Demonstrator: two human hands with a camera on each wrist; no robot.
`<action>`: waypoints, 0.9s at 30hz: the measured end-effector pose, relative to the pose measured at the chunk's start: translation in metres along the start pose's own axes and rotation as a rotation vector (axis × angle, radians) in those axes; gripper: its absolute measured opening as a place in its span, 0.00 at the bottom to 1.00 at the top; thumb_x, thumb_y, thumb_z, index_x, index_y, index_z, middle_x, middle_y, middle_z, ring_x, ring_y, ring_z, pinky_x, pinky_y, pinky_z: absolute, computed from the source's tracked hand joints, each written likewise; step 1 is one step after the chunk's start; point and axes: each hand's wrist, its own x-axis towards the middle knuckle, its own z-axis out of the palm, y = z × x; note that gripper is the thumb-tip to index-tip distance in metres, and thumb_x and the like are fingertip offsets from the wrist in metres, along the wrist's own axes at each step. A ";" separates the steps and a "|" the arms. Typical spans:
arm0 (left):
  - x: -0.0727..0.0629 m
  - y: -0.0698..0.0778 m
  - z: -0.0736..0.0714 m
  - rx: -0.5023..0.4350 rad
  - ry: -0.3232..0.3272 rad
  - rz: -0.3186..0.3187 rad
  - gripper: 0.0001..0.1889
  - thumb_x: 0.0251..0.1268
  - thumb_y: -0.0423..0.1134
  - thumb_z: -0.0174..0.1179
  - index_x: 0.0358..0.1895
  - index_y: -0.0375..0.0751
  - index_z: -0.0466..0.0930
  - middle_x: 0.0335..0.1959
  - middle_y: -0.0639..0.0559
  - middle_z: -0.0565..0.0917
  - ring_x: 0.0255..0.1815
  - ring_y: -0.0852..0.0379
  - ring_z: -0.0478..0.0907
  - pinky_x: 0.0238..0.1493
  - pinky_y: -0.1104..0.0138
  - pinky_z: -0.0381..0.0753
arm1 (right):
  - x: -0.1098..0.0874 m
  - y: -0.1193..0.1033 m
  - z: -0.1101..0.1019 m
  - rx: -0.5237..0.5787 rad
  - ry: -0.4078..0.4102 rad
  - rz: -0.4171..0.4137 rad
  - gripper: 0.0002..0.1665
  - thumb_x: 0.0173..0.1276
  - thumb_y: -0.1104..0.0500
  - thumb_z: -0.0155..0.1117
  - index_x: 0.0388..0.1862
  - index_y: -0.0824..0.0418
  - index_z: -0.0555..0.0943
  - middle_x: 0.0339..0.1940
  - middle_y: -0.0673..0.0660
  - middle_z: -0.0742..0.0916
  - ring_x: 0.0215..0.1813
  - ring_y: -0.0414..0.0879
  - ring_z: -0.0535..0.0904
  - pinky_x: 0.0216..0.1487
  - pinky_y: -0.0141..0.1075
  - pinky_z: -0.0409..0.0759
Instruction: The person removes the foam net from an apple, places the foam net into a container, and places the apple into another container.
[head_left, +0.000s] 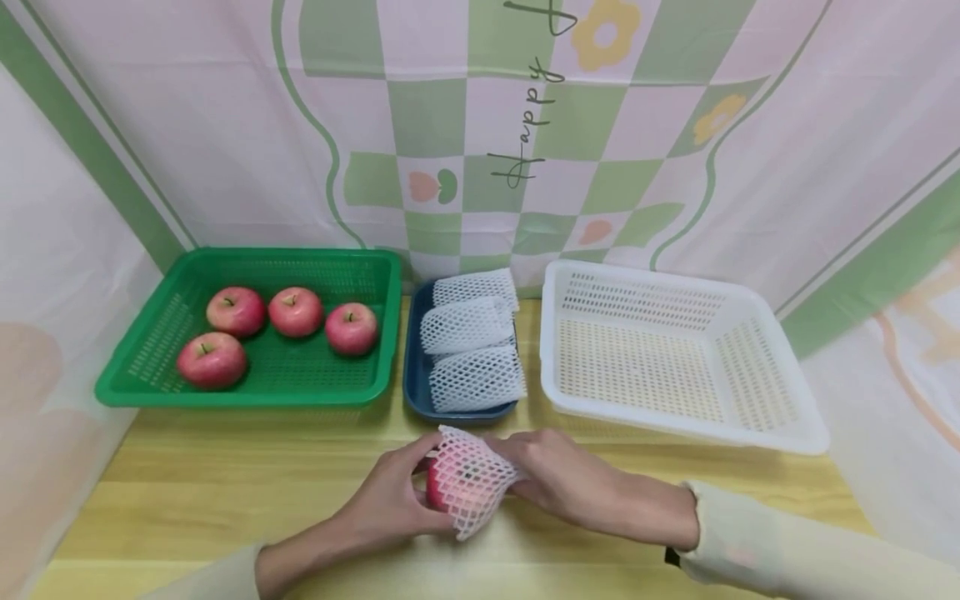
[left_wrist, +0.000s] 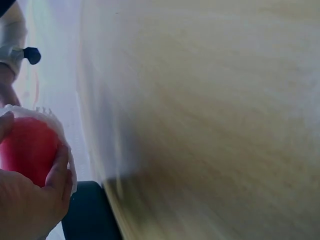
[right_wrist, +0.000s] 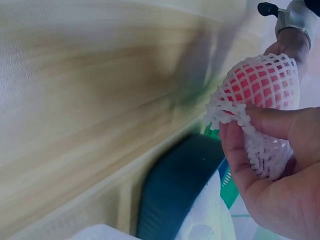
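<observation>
A red apple [left_wrist: 30, 147] sits inside a white foam net sleeve [head_left: 474, 483], which is stretched over most of it. My left hand [head_left: 386, 496] grips the apple from the left, thumb and fingers on opposite sides. The apple's bare red end faces that palm in the left wrist view. My right hand [head_left: 558, 475] pinches the gathered end of the net between thumb and fingers, and the right wrist view shows the bunched mesh [right_wrist: 227, 112] at the fingertips. Both hands are over the table, in front of the blue tray.
A green basket [head_left: 247, 398] at the left holds several apples [head_left: 213, 360]. In the middle, a dark blue tray [head_left: 417, 392] carries 3 folded foam nets [head_left: 478, 379]. At the right stands a white basket [head_left: 678, 429]. A patterned cloth [head_left: 427, 117] hangs behind the wooden table [head_left: 225, 467].
</observation>
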 end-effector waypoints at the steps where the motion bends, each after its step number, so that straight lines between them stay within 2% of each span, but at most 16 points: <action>1: -0.001 0.000 -0.001 -0.009 -0.001 -0.004 0.45 0.40 0.35 0.85 0.69 0.39 0.76 0.59 0.46 0.85 0.60 0.44 0.84 0.60 0.64 0.85 | 0.000 0.001 -0.001 0.001 0.006 -0.011 0.26 0.66 0.66 0.75 0.64 0.59 0.85 0.48 0.54 0.93 0.47 0.43 0.90 0.50 0.31 0.88; 4: -0.002 0.002 -0.005 -0.012 0.006 -0.024 0.46 0.41 0.39 0.87 0.69 0.37 0.76 0.60 0.44 0.85 0.61 0.41 0.84 0.60 0.63 0.85 | 0.001 0.003 -0.005 0.014 0.026 -0.037 0.18 0.65 0.67 0.76 0.53 0.56 0.90 0.46 0.52 0.93 0.46 0.41 0.90 0.50 0.30 0.88; 8: -0.005 0.006 -0.011 -0.029 0.019 -0.082 0.49 0.43 0.44 0.88 0.72 0.36 0.74 0.64 0.41 0.83 0.63 0.41 0.83 0.59 0.63 0.85 | 0.004 0.005 -0.012 0.001 0.070 -0.040 0.08 0.65 0.67 0.76 0.42 0.57 0.91 0.38 0.51 0.93 0.38 0.38 0.89 0.43 0.27 0.87; 11: -0.007 0.008 -0.017 -0.060 0.020 -0.114 0.49 0.44 0.45 0.88 0.73 0.39 0.74 0.65 0.42 0.82 0.64 0.42 0.82 0.57 0.63 0.86 | 0.007 0.007 -0.023 -0.039 0.097 -0.023 0.06 0.65 0.66 0.76 0.40 0.59 0.91 0.35 0.51 0.93 0.34 0.38 0.88 0.38 0.27 0.86; 16: -0.013 0.008 -0.026 -0.066 0.026 -0.103 0.47 0.45 0.46 0.87 0.72 0.46 0.75 0.63 0.46 0.84 0.64 0.44 0.82 0.56 0.66 0.86 | 0.013 0.012 -0.045 -0.118 0.105 0.014 0.03 0.64 0.64 0.77 0.35 0.57 0.90 0.30 0.47 0.91 0.30 0.36 0.86 0.32 0.29 0.85; 21: -0.018 0.012 -0.035 -0.050 0.041 -0.066 0.45 0.46 0.45 0.87 0.71 0.48 0.75 0.61 0.47 0.85 0.63 0.45 0.83 0.55 0.66 0.87 | 0.023 0.014 -0.062 -0.165 0.099 0.030 0.09 0.65 0.63 0.76 0.28 0.53 0.85 0.24 0.42 0.86 0.26 0.32 0.78 0.27 0.29 0.80; 27: -0.021 0.023 -0.047 0.018 0.072 0.000 0.45 0.45 0.46 0.87 0.69 0.50 0.75 0.60 0.50 0.85 0.60 0.49 0.85 0.54 0.66 0.87 | 0.040 0.014 -0.075 -0.236 0.071 0.064 0.19 0.64 0.62 0.78 0.21 0.52 0.76 0.16 0.41 0.77 0.21 0.33 0.69 0.23 0.30 0.73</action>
